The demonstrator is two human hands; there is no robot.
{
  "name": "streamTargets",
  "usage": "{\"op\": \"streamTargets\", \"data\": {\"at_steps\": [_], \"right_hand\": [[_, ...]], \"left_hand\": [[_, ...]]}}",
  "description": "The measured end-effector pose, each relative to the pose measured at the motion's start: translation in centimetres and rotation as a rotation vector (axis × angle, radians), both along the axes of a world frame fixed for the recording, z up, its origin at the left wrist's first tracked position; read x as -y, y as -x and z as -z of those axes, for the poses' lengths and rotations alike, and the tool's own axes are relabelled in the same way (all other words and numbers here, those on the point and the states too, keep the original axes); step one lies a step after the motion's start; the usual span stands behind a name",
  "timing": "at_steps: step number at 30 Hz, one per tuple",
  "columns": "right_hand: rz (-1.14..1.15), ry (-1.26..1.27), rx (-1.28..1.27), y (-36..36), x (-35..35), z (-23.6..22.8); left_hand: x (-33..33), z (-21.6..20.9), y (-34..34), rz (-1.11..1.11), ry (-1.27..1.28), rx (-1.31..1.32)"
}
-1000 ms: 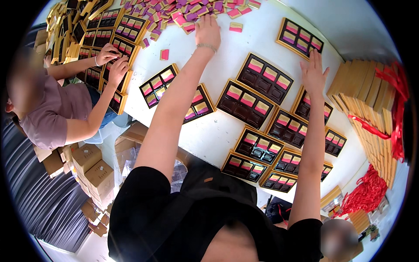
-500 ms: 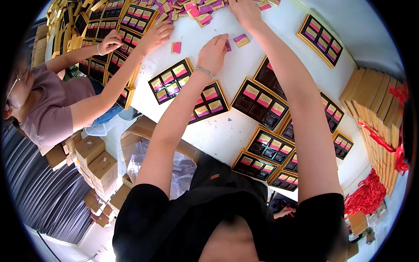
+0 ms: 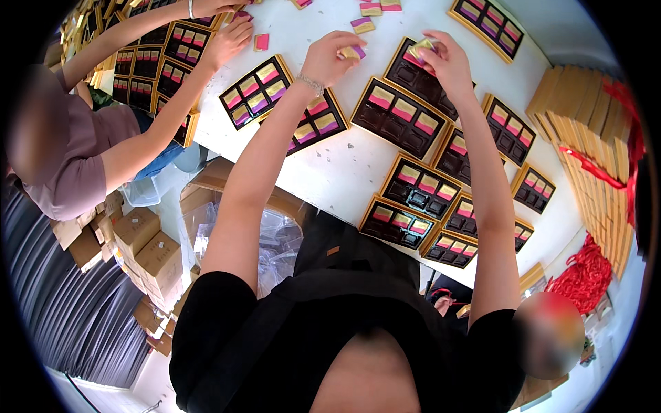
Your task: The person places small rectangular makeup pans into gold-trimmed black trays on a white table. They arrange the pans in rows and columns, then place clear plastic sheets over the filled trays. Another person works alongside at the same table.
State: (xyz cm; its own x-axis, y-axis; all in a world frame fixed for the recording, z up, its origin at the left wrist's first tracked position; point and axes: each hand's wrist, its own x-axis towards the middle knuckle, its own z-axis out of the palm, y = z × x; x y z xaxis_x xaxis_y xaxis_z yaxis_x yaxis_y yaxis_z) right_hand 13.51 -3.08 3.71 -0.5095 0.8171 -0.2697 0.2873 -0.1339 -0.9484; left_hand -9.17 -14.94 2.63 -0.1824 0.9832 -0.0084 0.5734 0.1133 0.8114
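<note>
My left hand [image 3: 326,63], wearing a bracelet, is closed on a small purple-and-gold packet [image 3: 352,52] above the white table. Over the far edge of a dark gold-rimmed tray [image 3: 430,88], my right hand [image 3: 449,67] pinches a small gold packet [image 3: 420,47]. Some pink-and-gold pieces show beneath its fingers. Just nearer is another tray [image 3: 399,131], with pink-and-gold packets along its far row and bare dark compartments in its near row. Below my left forearm lie a filled tray [image 3: 256,93] and a second one [image 3: 319,127], partly covered by the arm.
More part-filled trays [image 3: 420,180] crowd the near right. Loose packets [image 3: 370,9] lie at the far edge. Stacked gold-edged boxes [image 3: 585,138] and red ribbons [image 3: 582,275] stand right. A co-worker's hand [image 3: 231,41] works at left trays. A carton with clear plastic [image 3: 275,241] is below the table.
Both hands have drawn back from the far packets. My right hand has come nearer, to a tray, with a gold packet. My left still grips its packet. The view has shifted.
</note>
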Motion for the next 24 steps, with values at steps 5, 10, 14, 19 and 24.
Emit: {"op": "streamTargets", "data": {"at_steps": [5,10,14,19,24], "right_hand": [[-0.083,-0.298,0.190,-5.9,0.9,0.7],[-0.196,-0.369,0.294,-6.7,2.0,1.0],[-0.055,-0.283,0.165,-4.9,2.4,0.9],[-0.063,-0.612,0.243,-5.0,3.6,1.4],[0.199,-0.259,0.245,-4.9,5.3,0.8]], "left_hand": [[-3.7,-2.5,-4.1,0.195,0.017,0.058],[-6.7,-2.4,-6.2,0.590,0.084,-0.293],[-5.9,0.5,-6.5,0.490,-0.070,-0.187],[-1.8,0.3,-7.2,0.260,-0.292,-0.391],[-0.3,0.9,-6.9,0.485,-0.294,-0.466]]}}
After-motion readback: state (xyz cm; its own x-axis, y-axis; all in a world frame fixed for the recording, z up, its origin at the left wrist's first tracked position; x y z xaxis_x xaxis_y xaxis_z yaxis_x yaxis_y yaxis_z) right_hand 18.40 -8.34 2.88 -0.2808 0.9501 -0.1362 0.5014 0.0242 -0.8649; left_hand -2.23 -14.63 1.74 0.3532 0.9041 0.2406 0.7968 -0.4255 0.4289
